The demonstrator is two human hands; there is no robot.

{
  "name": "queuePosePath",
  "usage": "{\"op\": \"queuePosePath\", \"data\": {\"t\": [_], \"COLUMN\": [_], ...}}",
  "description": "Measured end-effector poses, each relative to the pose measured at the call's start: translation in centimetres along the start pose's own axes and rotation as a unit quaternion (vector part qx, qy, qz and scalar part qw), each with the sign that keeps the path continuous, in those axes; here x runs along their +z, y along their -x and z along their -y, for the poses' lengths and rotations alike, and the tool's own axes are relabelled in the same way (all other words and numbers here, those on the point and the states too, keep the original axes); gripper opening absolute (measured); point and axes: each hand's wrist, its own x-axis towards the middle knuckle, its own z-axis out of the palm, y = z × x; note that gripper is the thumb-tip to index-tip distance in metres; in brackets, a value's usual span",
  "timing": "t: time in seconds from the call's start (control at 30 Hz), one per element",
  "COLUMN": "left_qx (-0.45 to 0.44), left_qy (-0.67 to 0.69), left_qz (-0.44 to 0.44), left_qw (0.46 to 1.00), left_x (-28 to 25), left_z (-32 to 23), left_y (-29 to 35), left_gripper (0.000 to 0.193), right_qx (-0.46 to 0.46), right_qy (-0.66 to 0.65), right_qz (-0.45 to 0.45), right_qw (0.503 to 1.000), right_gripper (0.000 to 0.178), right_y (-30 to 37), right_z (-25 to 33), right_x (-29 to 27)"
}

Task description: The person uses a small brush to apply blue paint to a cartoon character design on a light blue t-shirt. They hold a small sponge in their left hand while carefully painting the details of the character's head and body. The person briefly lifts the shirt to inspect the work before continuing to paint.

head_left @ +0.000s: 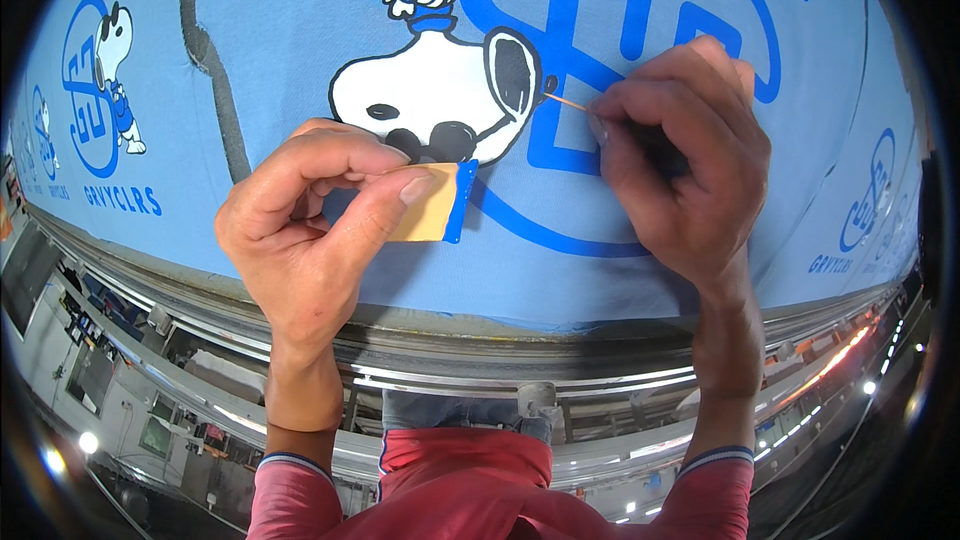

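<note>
My left hand (312, 208) pinches a small tan card (428, 210) between thumb and fingers. Wet-looking blue paint (461, 202) coats the card's right edge. In my right hand (690, 155) a thin wooden toothpick (569, 101) is pinched, its dark tip pointing left. The tip meets or hovers just over the right edge of the black ear on a printed white cartoon dog (425, 90); whether it touches I cannot tell. The print lies upside down to me on light blue fabric (400, 285), beside a large blue outlined emblem (590, 70). My left hand covers part of the dog's head.
More copies of the dog-and-emblem print (100, 90) show at the left and right of the fabric. A dark grey strip (222, 90) runs between fabric pieces. Metal rails (610, 385) follow the table's near edge, close to my body.
</note>
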Motion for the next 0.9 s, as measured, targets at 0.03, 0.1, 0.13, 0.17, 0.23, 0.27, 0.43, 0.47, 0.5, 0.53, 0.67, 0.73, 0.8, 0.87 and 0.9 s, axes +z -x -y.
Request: {"op": "queuePosePath", "data": {"t": [0.03, 0.1, 0.13, 0.17, 0.23, 0.27, 0.43, 0.47, 0.5, 0.53, 0.67, 0.73, 0.8, 0.87, 0.9], "left_qx": [-0.002, -0.005, -0.006, -0.007, -0.005, -0.004, -0.016, -0.021, -0.020, -0.018, -0.028, -0.027, -0.017, 0.003, -0.001], "left_qy": [-0.001, -0.001, 0.000, 0.001, -0.002, -0.002, -0.006, -0.008, -0.008, -0.008, 0.004, 0.008, 0.010, 0.012, 0.012], "left_qz": [-0.001, -0.002, 0.000, 0.001, 0.002, 0.003, 0.010, 0.016, 0.017, 0.018, 0.014, 0.016, 0.011, -0.001, 0.002], "left_qw": [1.000, 1.000, 1.000, 1.000, 1.000, 1.000, 1.000, 1.000, 1.000, 1.000, 1.000, 0.999, 1.000, 1.000, 1.000], "left_x": [0.0, 0.0, 0.0, 0.0, 0.0, 0.0, 0.0, -0.1, -0.1, -0.1, -0.1, 0.0, 0.0, 0.2, 0.2], "left_z": [0.0, -0.1, -0.2, -0.2, -0.2, -0.2, -0.3, -0.4, -0.5, -0.5, -0.7, -0.7, -0.5, -0.3, -0.4], "left_y": [0.0, 0.0, 0.0, 0.0, 0.0, 0.0, 0.2, 0.2, 0.1, 0.1, 0.1, 0.1, 0.0, -0.1, -0.2], "left_gripper": [0.014, 0.014, 0.014, 0.014, 0.014, 0.014, 0.014, 0.014, 0.015, 0.015, 0.014, 0.014, 0.014, 0.014, 0.014], "right_qx": [0.000, 0.000, 0.000, 0.001, 0.003, 0.005, 0.006, 0.017, 0.027, 0.038, 0.007, -0.005, -0.010, -0.018, -0.018], "right_qy": [0.000, 0.003, 0.005, 0.002, -0.004, -0.002, -0.040, -0.057, -0.075, -0.092, -0.104, -0.109, -0.102, -0.109, -0.111], "right_qz": [-0.003, -0.003, -0.003, -0.006, -0.012, -0.008, -0.023, -0.054, -0.086, -0.118, -0.083, -0.067, -0.069, -0.060, -0.060], "right_qw": [1.000, 1.000, 1.000, 1.000, 1.000, 1.000, 0.999, 0.997, 0.993, 0.988, 0.991, 0.992, 0.992, 0.992, 0.992], "right_gripper": [0.014, 0.014, 0.014, 0.014, 0.014, 0.014, 0.015, 0.015, 0.016, 0.016, 0.017, 0.019, 0.021, 0.022, 0.023], "right_y": [0.0, 0.0, 0.0, 0.1, 0.1, 0.1, 0.2, 0.3, 0.5, 0.7, 1.9, 2.2, 2.5, 2.4, 2.4], "right_z": [0.0, -0.1, -0.1, -0.1, -0.2, -0.1, -0.3, -0.2, -0.1, 0.1, 1.8, 2.6, 2.9, 2.9, 2.9], "right_x": [0.0, 0.1, 0.1, 0.1, 0.2, 0.1, 0.0, 0.0, 0.1, 0.2, 0.5, 1.2, 2.3, 2.3, 2.4]}}
